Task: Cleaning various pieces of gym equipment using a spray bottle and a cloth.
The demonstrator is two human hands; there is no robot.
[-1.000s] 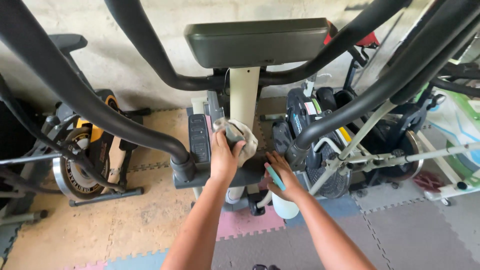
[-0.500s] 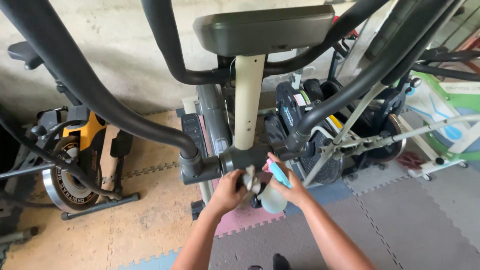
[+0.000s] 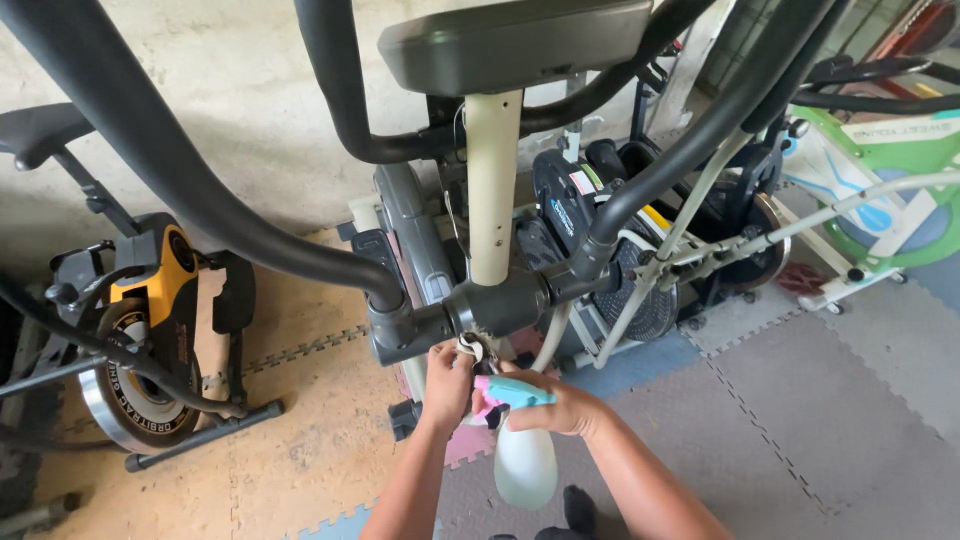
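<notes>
Nearest, right hand [image 3: 560,405] closed around the turquoise trigger head of a white spray bottle [image 3: 524,460] hanging over the foam floor mats [image 3: 800,400]. Just left, left hand [image 3: 447,378] clenched on a pale cloth [image 3: 468,347], pressed under the grey crossbar joint [image 3: 495,305]. Farther off, cream upright post [image 3: 493,190] and dark console [image 3: 510,40].

Concrete wall [image 3: 230,110], foam floor mats [image 3: 860,400]

A yellow exercise bike [image 3: 140,330] stands on foam mats [image 3: 800,400].
</notes>
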